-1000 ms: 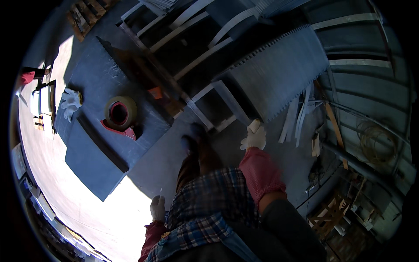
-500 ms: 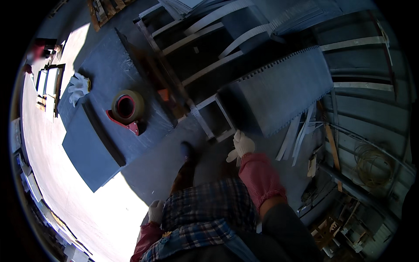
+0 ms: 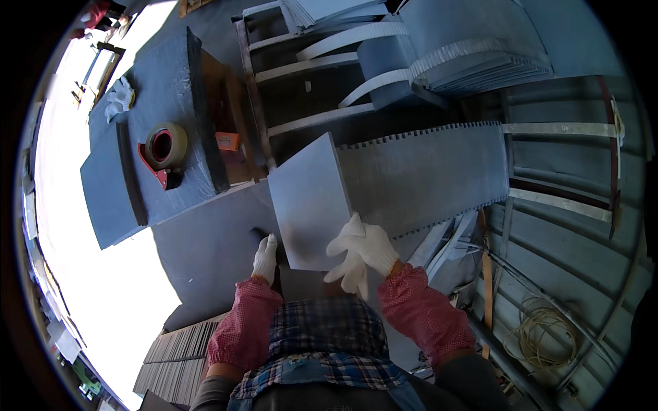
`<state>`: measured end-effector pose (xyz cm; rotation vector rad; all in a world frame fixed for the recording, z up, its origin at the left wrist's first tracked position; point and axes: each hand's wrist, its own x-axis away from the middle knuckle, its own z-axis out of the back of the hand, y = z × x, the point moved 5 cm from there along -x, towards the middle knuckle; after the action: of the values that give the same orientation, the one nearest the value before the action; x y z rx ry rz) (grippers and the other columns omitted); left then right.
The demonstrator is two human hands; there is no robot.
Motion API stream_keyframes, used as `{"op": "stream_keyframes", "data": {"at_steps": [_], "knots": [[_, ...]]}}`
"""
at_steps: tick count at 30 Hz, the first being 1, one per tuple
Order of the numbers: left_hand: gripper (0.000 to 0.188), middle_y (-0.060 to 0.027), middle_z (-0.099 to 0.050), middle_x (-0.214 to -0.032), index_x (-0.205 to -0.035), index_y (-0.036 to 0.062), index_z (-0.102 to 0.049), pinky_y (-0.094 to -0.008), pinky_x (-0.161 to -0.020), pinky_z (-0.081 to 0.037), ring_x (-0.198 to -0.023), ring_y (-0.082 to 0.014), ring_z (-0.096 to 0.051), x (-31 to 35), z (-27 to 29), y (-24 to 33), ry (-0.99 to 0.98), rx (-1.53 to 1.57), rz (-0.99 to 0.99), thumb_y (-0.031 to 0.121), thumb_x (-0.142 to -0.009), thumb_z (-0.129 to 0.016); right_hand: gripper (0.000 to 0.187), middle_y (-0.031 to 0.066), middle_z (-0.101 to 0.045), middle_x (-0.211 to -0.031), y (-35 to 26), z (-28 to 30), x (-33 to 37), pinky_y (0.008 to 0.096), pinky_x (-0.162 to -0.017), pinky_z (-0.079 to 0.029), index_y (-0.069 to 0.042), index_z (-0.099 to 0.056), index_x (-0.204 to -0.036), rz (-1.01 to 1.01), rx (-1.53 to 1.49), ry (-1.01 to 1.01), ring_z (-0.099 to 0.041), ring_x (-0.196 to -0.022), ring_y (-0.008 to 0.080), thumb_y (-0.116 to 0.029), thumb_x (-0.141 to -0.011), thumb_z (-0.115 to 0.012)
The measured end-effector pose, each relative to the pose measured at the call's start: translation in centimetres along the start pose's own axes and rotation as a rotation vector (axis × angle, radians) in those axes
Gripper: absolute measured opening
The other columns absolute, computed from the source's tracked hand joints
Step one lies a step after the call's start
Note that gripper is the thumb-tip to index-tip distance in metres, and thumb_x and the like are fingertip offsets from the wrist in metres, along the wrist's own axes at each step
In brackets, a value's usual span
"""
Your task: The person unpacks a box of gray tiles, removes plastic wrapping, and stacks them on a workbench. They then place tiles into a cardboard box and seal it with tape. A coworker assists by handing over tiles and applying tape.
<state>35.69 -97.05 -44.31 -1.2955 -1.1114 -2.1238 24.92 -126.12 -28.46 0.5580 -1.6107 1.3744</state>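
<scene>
a: pale panel [image 3: 308, 198] near frame centre! left hand [image 3: 265, 259] just beside its left edge, can't tell its grip.
b: right hand [image 3: 367, 250] by the lower right edge, fingers spread, hold unclear. shaded floor [image 3: 205, 253] left, toothed sheet [image 3: 432, 164] right.
a: upper left, orange box [image 3: 227, 141], contents hidden!

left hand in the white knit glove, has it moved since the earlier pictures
Yes, the left hand has come forward, closer to the dark-framed rack with pale slats.
</scene>
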Motion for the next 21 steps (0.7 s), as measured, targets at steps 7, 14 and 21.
{"op": "stream_keyframes", "data": {"at_steps": [7, 14, 21], "knots": [[0.057, -0.0125, -0.07, -0.099, -0.112, -0.0071, -0.07, -0.0348, -0.083, -0.049, -0.09, -0.0197, -0.062, 1.9, -7.1, 3.1, 0.127, 0.277, -0.04, 0.048, -0.102, -0.063, 0.029, 0.0211, -0.074, -0.105, 3.8, 8.8, 7.5, 0.0305, -0.062, -0.057, 0.004, -0.07, -0.108, -0.164, -0.351, -0.099, -0.072, -0.066, 0.0292, -0.021, -0.095, -0.065], [0.055, -0.0201, -0.074, -0.087, -0.093, -0.0003, -0.074, -0.0435, -0.08, -0.052, -0.085, -0.0352, -0.071, 4.0, -18.7, 15.1, 0.024, -0.39, -0.456, 0.054, -0.095, -0.062, 0.039, 0.019, -0.074, -0.072, 18.1, 14.9, 5.2, 0.0389, -0.083, -0.059, 0.007, -0.067, -0.121, -0.066, -0.459, 0.045, -0.078, -0.081, 0.032, -0.025, -0.102, -0.056], [0.062, -0.024, -0.074, -0.091, -0.097, -0.002, -0.074, -0.0481, -0.087, -0.053, -0.094, -0.0426, -0.071, 1.8, -30.2, 20.1, -0.008, -0.745, -0.69, 0.058, -0.096, -0.057, 0.053, 0.0212, -0.074, -0.072, 21.2, 17.6, 3.4, 0.0403, -0.112, -0.041, 0.008, -0.065, -0.126, -0.142, -0.59, 0.151, -0.077, -0.09, 0.035, -0.037, -0.1, -0.054]]}}
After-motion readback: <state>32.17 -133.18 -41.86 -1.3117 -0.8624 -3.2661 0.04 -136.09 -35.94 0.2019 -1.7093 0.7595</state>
